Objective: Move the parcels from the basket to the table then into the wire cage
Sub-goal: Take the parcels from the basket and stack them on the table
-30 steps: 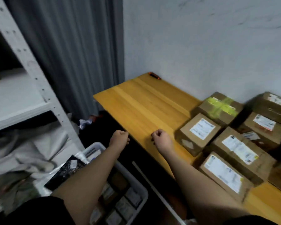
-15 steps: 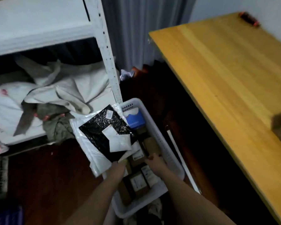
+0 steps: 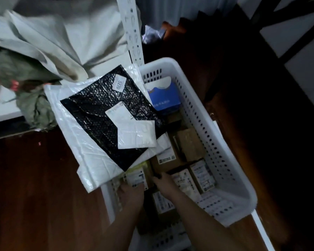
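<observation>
A white perforated basket (image 3: pixel 190 84) stands on the floor, holding several parcels. A black bubble mailer (image 3: pixel 101 113) with a small white envelope (image 3: pixel 136 135) on it lies over a white plastic bag (image 3: pixel 74 142), covering the basket's left side. A blue box (image 3: pixel 163 95), a brown box (image 3: pixel 188 144) and labelled boxes (image 3: pixel 201 175) fill the rest. My left hand (image 3: pixel 131 195) grips the near edge of a small labelled parcel (image 3: pixel 136 178). My right hand (image 3: pixel 164 184) touches that parcel's right side, fingers fairly straight, reaching into the gap beside it.
A white shelf post (image 3: pixel 134 33) rises just behind the basket, with crumpled pale cloths (image 3: pixel 49 38) on the low shelf at the left. Dark wooden floor (image 3: pixel 31 196) lies to the left. Dark table framing (image 3: pixel 279 24) crosses the top right corner.
My view has swung from the table with its boxes down to the basket. Both hands have dropped from the table edge into the basket and reached the small labelled parcel.
</observation>
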Demonstrator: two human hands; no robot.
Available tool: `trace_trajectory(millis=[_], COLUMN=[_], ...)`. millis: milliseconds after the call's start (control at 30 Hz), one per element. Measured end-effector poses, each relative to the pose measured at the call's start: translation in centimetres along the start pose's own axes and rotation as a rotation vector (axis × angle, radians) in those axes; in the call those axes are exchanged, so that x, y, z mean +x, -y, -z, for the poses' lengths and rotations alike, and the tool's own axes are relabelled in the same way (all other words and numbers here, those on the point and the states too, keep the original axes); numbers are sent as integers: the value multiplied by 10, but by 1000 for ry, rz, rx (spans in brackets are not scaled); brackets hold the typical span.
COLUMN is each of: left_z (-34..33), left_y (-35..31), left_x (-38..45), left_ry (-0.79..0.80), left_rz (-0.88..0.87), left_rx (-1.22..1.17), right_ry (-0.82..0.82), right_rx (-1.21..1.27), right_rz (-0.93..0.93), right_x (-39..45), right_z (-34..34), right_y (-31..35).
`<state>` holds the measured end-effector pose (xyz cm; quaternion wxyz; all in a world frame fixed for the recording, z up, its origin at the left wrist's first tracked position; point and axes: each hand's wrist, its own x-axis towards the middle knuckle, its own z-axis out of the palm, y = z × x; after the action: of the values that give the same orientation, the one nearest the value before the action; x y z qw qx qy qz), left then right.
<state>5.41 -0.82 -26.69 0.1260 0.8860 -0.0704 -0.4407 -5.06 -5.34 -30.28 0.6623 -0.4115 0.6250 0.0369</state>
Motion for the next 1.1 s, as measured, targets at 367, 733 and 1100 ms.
trace_trajectory(millis=[367, 733, 1100], left_z=[6, 78, 144], left_y=[3, -17, -52], left_x=[-22, -155, -276], left_ry=[-73, 15, 57], left_rz=[-18, 85, -195], left_rx=[-142, -199, -259], right_ry=[-80, -259, -492], right_rx=[133, 362, 537], right_rz=[5, -122, 112], right_x=[-19, -183, -330], right_z=[-20, 3, 38], right_y=[2, 28, 90])
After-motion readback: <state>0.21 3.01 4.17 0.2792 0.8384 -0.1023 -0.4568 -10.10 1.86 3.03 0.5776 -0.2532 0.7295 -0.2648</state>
